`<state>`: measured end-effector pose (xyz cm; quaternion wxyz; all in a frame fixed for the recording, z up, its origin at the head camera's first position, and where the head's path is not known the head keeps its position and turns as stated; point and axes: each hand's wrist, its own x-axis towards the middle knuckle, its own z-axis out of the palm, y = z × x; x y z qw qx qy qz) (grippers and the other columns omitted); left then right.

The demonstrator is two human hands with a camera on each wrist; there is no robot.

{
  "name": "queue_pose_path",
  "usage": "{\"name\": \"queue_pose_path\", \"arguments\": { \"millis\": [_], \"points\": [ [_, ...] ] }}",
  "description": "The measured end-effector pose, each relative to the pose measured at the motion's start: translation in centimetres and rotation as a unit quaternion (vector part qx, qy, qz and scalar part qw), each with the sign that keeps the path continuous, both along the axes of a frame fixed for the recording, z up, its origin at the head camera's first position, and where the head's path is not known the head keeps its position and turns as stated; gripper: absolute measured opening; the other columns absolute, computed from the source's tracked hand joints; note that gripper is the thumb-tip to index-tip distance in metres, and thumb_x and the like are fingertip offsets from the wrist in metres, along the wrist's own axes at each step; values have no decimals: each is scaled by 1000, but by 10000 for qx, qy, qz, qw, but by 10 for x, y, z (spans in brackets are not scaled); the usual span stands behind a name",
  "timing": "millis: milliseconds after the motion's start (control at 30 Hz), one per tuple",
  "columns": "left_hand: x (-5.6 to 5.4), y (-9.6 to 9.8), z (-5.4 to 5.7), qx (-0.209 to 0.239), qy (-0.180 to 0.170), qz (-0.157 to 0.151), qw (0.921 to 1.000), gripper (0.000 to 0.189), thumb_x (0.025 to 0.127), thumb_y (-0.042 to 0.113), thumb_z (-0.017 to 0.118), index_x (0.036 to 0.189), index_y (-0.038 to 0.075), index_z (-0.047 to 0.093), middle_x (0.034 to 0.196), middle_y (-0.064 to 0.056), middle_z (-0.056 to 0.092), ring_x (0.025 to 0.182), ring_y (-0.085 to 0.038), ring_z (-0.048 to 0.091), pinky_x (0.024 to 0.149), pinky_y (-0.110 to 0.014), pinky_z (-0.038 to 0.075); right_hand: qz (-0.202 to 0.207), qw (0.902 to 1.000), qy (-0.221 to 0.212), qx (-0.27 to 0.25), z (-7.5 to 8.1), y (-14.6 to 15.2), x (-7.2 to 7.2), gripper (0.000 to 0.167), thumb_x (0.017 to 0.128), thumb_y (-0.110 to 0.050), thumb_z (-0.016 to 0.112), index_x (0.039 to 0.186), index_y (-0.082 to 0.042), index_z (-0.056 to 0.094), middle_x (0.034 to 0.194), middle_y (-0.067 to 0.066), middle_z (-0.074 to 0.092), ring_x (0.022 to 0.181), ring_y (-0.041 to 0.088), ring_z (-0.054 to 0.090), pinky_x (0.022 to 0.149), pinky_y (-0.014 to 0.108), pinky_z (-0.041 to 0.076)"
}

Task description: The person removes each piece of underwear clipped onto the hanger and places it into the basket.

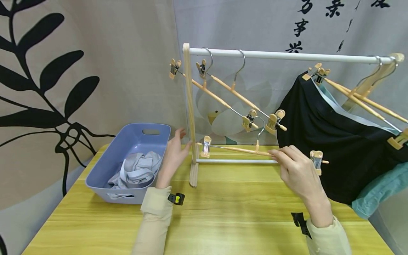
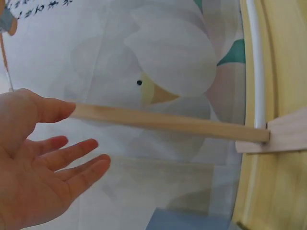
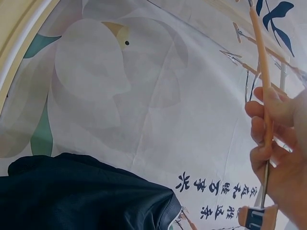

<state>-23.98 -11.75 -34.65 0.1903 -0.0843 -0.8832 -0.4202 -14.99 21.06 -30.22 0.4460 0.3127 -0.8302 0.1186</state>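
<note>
A wooden clip hanger (image 1: pixel 245 151) with a metal hook is gripped near its right end by my right hand (image 1: pixel 298 175), in front of the rack's lower bar. In the right wrist view, the fingers and thumb curl round the hanger's rod (image 3: pixel 261 62), above a clip (image 3: pixel 257 218). My left hand (image 1: pixel 174 157) is between the blue basket (image 1: pixel 98 186) and the rack's left post (image 1: pixel 190 106), fingers spread and holding nothing. The left wrist view shows its thumb close to the post (image 2: pixel 168 120); whether they touch I cannot tell. Crumpled grey-blue cloth (image 1: pixel 140 170) lies in the basket.
From the white top rail (image 1: pixel 287 55) hang two bare clip hangers (image 1: pixel 229 88) at left. Black shorts (image 1: pixel 306 134) and a teal garment (image 1: pixel 376 191) hang from clip hangers at right. Everything stands on a wooden table (image 1: pixel 229 212) before a printed curtain (image 1: pixel 134 63).
</note>
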Motion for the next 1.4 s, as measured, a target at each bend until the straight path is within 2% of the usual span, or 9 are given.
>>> {"name": "queue_pose_path", "arguments": {
  "millis": [233,433,533,700,833,1100,1233,1400],
  "points": [
    [-10,9,3,126,29,-192,9997,56,92,12,60,140,-3,35,136,-25,51,127,-41,49,107,-51,39,17,9994,-304,-142,-1,2,3,19,78,10,64,92,-1,71,77,10,64,71,17,52,63,26,43],
    [-17,12,4,148,18,-298,9994,58,92,13,59,141,-4,33,135,-28,51,125,-40,51,106,-50,40,-4,9994,-269,-205,-1,3,3,23,76,14,61,91,0,71,78,9,64,71,17,51,64,26,43],
    [-19,13,5,101,28,-296,9995,57,92,12,59,140,-5,34,131,-28,53,120,-39,55,103,-48,44,-27,9994,-285,-206,0,3,3,23,77,13,59,92,0,71,78,9,64,71,17,51,65,27,43],
    [-22,16,5,96,94,-251,9996,53,92,11,58,138,-4,37,122,-26,60,110,-38,61,91,-46,52,-131,9993,-293,-210,2,3,4,19,77,11,64,91,1,71,77,9,64,72,18,52,66,29,44],
    [-23,17,4,-18,122,-133,9998,49,93,11,57,137,-4,39,120,-25,61,106,-37,64,86,-44,55,-184,9991,-263,-288,3,3,3,17,75,9,69,90,2,70,76,10,64,73,20,53,67,29,44],
    [-24,20,5,-732,366,312,9962,46,91,11,55,132,-7,43,110,-24,64,94,-41,66,78,-47,56,-286,9992,-123,-247,4,7,2,13,82,6,64,93,3,70,77,12,65,71,22,53,65,30,44],
    [-24,22,3,-895,498,383,9940,43,89,9,57,127,-8,45,103,-23,65,87,-42,66,73,-47,56,-357,9987,44,-365,6,7,1,12,81,7,65,91,2,70,75,14,64,69,22,53,62,31,43],
    [-24,22,0,-973,615,455,9923,41,89,10,57,124,-7,46,100,-22,65,86,-43,67,71,-48,56,-588,9969,353,-377,9,9,-2,12,80,8,64,89,2,71,75,15,65,67,26,54,57,35,45]
  ]
}}
